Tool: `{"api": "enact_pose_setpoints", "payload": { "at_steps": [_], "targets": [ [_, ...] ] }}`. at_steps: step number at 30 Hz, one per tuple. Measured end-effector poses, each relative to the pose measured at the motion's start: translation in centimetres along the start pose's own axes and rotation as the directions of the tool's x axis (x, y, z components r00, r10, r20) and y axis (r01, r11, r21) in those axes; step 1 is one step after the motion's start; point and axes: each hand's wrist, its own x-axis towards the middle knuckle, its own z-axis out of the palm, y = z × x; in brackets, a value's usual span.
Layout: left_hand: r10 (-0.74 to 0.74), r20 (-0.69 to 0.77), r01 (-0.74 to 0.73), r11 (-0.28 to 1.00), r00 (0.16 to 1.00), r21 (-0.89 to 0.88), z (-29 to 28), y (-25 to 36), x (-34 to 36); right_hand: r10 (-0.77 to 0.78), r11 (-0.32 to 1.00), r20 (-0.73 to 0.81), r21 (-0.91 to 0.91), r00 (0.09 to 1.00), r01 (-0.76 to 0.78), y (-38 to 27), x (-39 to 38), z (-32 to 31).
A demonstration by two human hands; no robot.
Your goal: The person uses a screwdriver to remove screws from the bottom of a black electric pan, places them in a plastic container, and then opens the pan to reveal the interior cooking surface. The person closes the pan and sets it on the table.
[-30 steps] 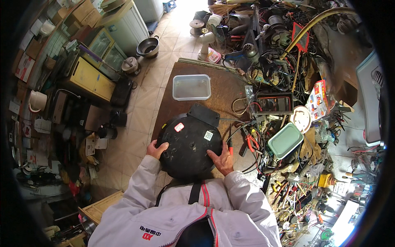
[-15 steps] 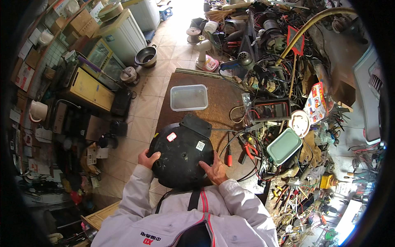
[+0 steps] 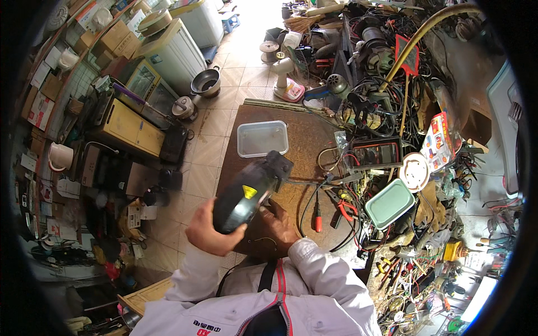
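A round black appliance (image 3: 238, 203) with a yellow warning label is tilted on its edge above the brown table (image 3: 305, 151). My left hand (image 3: 214, 231) is closed round its near left rim, thumb toward me. Low on its right side, my right hand (image 3: 280, 225) has its fingers against the appliance; the fingertips are partly hidden. A blocky black housing (image 3: 277, 166) sticks out at its far end, and a dark cord (image 3: 307, 182) runs right from there. Beyond it lies a clear plastic tub (image 3: 262, 139).
Right of my right hand lie a red-handled screwdriver (image 3: 318, 218), red pliers (image 3: 347, 210), a multimeter (image 3: 376, 153) and a green tray (image 3: 389, 204). Tangled cables and tools crowd the right side. A black pot (image 3: 206, 82) and a small fan (image 3: 287, 84) stand on the tiled floor.
The appliance has gone from lying flat, labelled face up, to standing tilted on edge. My left hand has risen with its rim, and my right hand has shifted slightly left.
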Motion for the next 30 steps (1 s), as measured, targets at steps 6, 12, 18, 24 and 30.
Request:
{"api": "enact_pose_setpoints", "payload": {
  "at_steps": [6,12,18,24,30],
  "targets": [
    [0.283,-0.018,-0.276,0.945,0.959,0.176,2.7,2.9,-3.2,0.087,0.636,0.201,0.742,0.976,-0.21,-4.2,-3.5,-1.9],
    [0.317,0.071,-0.324,0.929,0.946,0.18,5.0,4.0,-6.8,0.076,0.717,0.069,0.689,0.995,-0.103,-5.1,-5.6,-2.7],
    [0.434,0.16,-0.442,0.897,0.886,0.018,7.5,3.6,-9.3,0.183,0.645,0.069,0.745,0.981,-0.173,-2.7,-7.2,-5.3],
    [0.508,0.282,-0.524,0.852,0.814,-0.02,9.7,2.5,-10.3,0.207,0.526,0.029,0.839,0.978,-0.136,2.4,-7.1,-7.1],
    [0.533,0.442,-0.571,0.819,0.722,-0.056,10.8,0.1,-10.3,0.33,0.779,-0.176,0.606,0.927,-0.163,7.1,-5.7,-7.2]
  ]
}}
